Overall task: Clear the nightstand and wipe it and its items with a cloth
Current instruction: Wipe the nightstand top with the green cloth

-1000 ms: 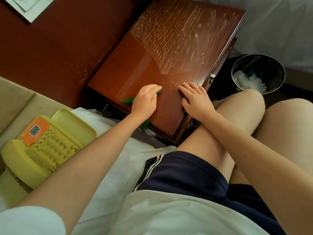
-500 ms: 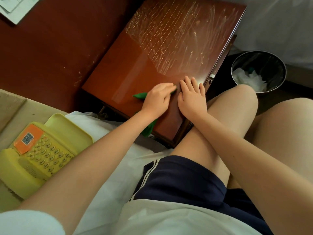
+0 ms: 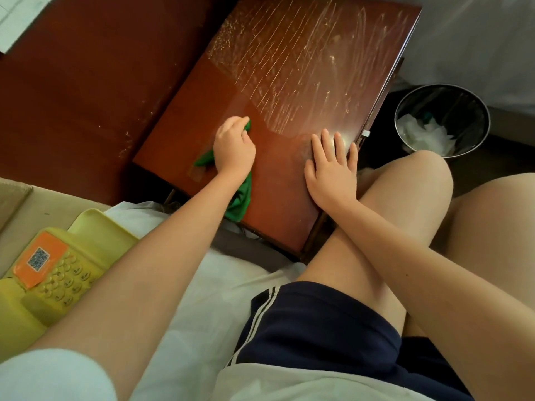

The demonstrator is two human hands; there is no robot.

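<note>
The reddish-brown nightstand (image 3: pixel 289 91) fills the upper middle; its far half carries pale streaks and its near half looks glossy. My left hand (image 3: pixel 233 149) presses a green cloth (image 3: pixel 240 198) onto the near left part of the top, fingers curled over the cloth, whose tail hangs over the near edge. My right hand (image 3: pixel 330 169) lies flat on the top near its right edge, fingers straight and spread. A yellow telephone (image 3: pixel 49 270) with an orange sticker lies on the white bedding at the lower left.
A black mesh waste bin (image 3: pixel 441 120) lined with clear plastic stands on the floor right of the nightstand. A dark red wooden panel (image 3: pixel 86 82) rises behind and left of it. My bare knees (image 3: pixel 405 198) press close to the nightstand's near right corner.
My left hand has slid the green cloth to the left, away from my right hand, which stays flat near the right edge. The camera has shifted slightly.
</note>
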